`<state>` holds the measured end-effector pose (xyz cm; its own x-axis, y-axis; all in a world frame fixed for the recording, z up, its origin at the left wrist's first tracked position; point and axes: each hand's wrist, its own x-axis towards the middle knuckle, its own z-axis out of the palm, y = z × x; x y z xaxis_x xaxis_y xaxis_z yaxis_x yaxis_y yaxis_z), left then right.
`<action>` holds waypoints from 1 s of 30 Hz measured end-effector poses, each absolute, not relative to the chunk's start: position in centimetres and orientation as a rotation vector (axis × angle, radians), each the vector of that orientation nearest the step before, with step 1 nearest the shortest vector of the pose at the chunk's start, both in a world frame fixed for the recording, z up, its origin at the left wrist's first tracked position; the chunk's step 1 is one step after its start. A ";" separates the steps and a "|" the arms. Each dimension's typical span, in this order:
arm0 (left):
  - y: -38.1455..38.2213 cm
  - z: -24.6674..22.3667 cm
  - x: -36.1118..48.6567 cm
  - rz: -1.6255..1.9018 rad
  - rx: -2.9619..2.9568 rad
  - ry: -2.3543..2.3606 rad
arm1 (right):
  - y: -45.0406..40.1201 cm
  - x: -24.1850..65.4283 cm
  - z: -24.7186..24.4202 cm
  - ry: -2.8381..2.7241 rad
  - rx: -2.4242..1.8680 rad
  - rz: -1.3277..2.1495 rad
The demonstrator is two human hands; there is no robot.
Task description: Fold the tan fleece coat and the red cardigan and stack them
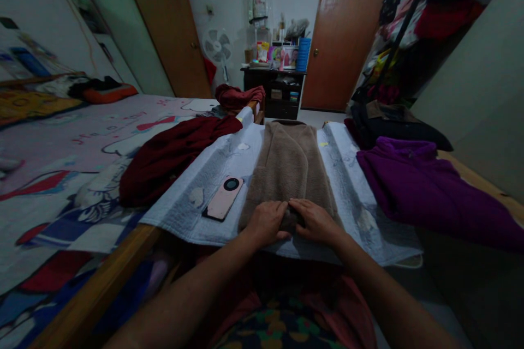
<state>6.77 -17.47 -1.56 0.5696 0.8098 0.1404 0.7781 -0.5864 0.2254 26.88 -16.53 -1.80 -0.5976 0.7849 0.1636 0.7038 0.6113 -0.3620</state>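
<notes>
A brown fleece garment (286,158), folded into a long strip, lies on a pale quilted cloth (216,169) in front of me. At its near end my left hand (268,222) grips the fabric, fingers bent over the top and thumb toward the near edge. My right hand (315,221) holds the same end just beside it, the fingertips of both almost meeting. The fabric beneath the fingers is partly hidden. Left of the garment, a pink phone (223,200) with a round dark camera ring rests on the cloth.
A dark red garment (176,158) lies on the left, over the patterned bed (98,125). Folded purple clothing (426,185) and a dark jacket (401,125) are on the right. A wooden rail (102,283) runs along the near left. Behind stand a fan (218,46) and a black cabinet (274,90).
</notes>
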 end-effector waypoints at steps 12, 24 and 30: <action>-17.6 -1.7 7.4 0.312 2.630 1.401 | -18.1 25.3 -2.6 -2.577 -1.354 0.161; -16.8 -1.2 6.3 0.265 2.557 1.340 | -17.5 23.8 -1.1 -2.578 -1.494 0.012; -16.8 -1.4 4.9 0.331 2.523 1.260 | -17.4 23.5 -0.5 -2.576 -1.499 0.058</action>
